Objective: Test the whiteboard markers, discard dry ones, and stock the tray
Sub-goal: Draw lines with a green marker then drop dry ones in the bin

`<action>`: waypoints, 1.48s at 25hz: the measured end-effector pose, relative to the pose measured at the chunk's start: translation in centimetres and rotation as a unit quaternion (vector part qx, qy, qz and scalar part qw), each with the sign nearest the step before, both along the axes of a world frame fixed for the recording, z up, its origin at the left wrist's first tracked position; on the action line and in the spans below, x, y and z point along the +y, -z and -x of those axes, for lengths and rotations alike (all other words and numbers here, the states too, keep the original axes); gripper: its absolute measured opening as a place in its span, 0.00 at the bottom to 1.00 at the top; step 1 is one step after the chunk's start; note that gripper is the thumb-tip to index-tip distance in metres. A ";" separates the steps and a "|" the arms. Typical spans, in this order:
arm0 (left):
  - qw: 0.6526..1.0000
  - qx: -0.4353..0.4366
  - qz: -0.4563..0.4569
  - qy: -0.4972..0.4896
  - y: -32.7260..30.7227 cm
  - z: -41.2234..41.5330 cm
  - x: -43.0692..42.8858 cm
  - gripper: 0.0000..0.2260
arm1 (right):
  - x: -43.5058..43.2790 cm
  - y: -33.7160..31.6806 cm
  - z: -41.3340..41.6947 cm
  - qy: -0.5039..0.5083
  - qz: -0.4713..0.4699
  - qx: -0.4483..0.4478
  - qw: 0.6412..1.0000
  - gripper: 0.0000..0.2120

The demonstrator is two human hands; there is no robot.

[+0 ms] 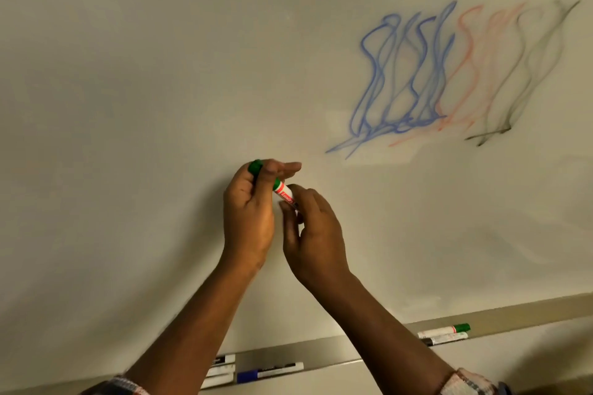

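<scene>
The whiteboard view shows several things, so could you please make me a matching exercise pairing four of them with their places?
Things:
1. green marker
2. blue scribble
3. blue-capped marker
4. black scribble

Places:
A. lying on the tray, between the forearms
B. rightmost marks on the whiteboard
C. held by left hand and right hand
D. just left of the red scribble

Pairs: 1-C, 2-D, 3-A, 4-B.
</scene>
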State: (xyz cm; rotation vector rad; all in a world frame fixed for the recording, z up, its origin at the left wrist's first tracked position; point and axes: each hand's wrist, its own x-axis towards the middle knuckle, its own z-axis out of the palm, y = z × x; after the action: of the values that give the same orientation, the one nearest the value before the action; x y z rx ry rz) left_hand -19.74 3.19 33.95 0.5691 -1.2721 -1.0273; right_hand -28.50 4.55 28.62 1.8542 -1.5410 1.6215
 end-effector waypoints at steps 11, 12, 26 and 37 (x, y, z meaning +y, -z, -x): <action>0.984 0.149 -0.086 0.055 -8.3 1.4 -0.5 0.14 | 0.7 -8.5 -2.1 0.171 0.018 -0.027 0.985 0.14; 0.984 0.149 -0.085 0.052 -8.4 1.6 -0.5 0.15 | 0.8 -8.8 -1.9 0.164 0.003 -0.023 0.986 0.14; 0.918 -0.009 0.311 -0.245 -13.7 -1.7 -5.1 0.12 | 1.6 -10.5 1.1 -0.049 -0.070 -0.131 0.988 0.16; 0.693 -0.186 0.529 -0.454 -15.0 -2.0 -10.2 0.11 | 0.7 -13.2 3.3 0.036 0.142 -0.141 0.979 0.11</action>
State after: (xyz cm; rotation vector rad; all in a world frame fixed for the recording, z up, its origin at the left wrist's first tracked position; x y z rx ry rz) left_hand -17.71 -6.97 48.92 0.3789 -1.4207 0.7260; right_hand -31.79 5.25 41.84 1.4553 -1.3664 2.0170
